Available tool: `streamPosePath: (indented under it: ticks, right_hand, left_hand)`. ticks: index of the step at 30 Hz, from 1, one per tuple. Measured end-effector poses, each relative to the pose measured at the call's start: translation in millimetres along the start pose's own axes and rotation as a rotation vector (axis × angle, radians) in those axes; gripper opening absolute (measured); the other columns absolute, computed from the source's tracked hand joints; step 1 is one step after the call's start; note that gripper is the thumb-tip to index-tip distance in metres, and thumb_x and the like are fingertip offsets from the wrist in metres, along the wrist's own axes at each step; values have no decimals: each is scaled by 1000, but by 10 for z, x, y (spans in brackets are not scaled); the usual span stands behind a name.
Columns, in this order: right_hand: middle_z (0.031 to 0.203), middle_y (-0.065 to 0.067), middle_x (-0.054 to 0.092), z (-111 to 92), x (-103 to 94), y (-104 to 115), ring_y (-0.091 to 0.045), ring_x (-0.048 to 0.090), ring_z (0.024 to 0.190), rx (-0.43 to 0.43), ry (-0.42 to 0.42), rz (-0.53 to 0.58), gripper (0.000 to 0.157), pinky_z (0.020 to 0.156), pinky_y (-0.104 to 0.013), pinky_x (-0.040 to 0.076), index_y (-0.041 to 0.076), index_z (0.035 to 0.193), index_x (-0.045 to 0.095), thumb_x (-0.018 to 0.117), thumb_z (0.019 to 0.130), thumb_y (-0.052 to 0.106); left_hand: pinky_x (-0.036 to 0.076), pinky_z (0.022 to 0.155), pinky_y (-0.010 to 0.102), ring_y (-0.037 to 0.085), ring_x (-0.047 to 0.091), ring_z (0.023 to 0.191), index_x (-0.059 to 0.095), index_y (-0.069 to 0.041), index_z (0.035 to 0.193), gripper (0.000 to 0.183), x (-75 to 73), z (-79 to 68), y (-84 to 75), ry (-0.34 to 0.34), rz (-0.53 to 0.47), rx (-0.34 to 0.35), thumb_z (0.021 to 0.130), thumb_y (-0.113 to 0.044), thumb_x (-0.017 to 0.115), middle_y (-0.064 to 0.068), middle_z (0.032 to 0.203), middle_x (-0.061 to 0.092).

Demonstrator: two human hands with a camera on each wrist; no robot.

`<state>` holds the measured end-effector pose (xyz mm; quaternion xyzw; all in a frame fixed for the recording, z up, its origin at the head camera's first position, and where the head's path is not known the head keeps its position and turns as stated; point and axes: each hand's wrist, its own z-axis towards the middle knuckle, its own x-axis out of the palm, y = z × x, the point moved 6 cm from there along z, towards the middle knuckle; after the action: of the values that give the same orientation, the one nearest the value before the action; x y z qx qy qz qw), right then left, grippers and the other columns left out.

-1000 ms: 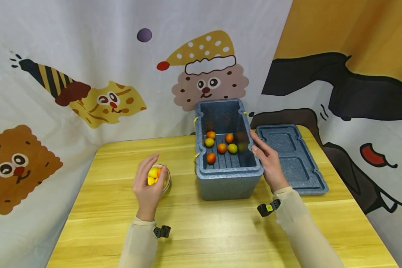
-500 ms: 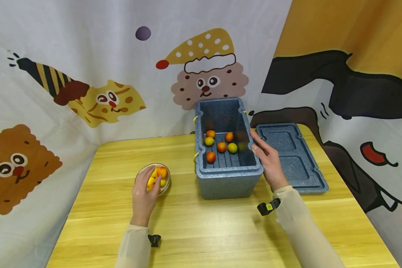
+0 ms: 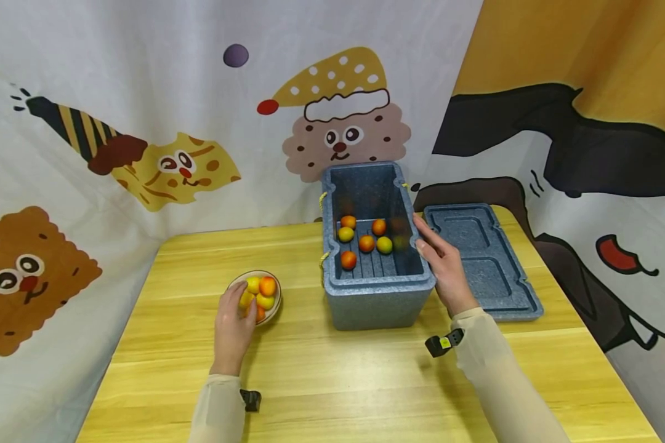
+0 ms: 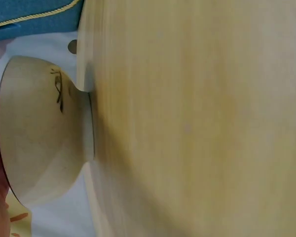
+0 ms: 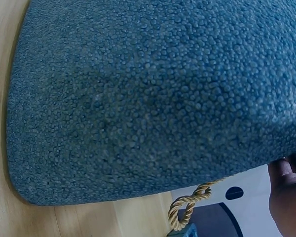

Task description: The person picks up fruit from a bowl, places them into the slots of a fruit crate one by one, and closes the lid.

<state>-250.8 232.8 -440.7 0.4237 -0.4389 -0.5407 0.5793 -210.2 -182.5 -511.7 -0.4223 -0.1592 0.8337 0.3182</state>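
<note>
At the left of the table stands a cream bowl with small yellow and orange round fruit in it. My left hand reaches over its near left rim, thumb and fingertips curled round a yellow fruit. From the left wrist view the bowl's outer wall hides most of the fingers. A deep blue-grey foam box stands mid-table without its lid; several orange and yellow fruit lie on its floor. My right hand rests against the box's right rim, index finger straight, thumb touching the rim.
A matching foam lid lies flat right of the box. Yellow rope loops hang on the box's sides. The wooden table meets a printed curtain at the back.
My left hand has gone down and left from over the bowl's middle to the fruit at its left side. More of the bowl and its fruit shows. The right hand and box stay put.
</note>
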Motion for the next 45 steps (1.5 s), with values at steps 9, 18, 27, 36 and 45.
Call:
streamPosePath:
  ticks: [9,18,27,36,45]
  right_hand:
    - [155,-6,36,-5,5,-1,-19,26,144,-4,2,7,45,112,-25,28,12,148,44,51,104,16]
    - [155,-6,36,-8,3,11,-19,25,144,-5,-3,12,45,112,-24,27,11,148,44,51,104,15]
    - [155,-5,36,-7,4,-10,-19,25,144,-1,2,22,46,112,-25,27,10,149,44,52,104,16]
    - [155,-6,35,-1,7,-1,-19,25,144,-14,4,32,45,112,-26,27,11,148,44,52,104,16]
    - [155,-5,36,-5,4,-15,-19,25,144,-3,5,32,46,112,-25,28,11,149,44,52,104,18]
  left_hand:
    - [50,88,54,42,56,105,63,16,108,35,55,-13,56,95,138,-92,78,5,76,26,113,59]
    - [49,88,54,44,56,102,64,18,103,32,90,90,69,200,146,-175,79,1,76,27,108,59]
    - [46,91,57,49,54,103,58,20,108,36,178,178,112,340,192,-296,77,3,68,33,107,57]
    - [46,89,56,47,55,100,60,17,102,31,211,211,132,322,208,-328,75,6,67,30,100,57]
    - [47,88,56,47,55,103,59,19,107,34,210,183,154,324,197,-359,78,4,67,32,106,57]
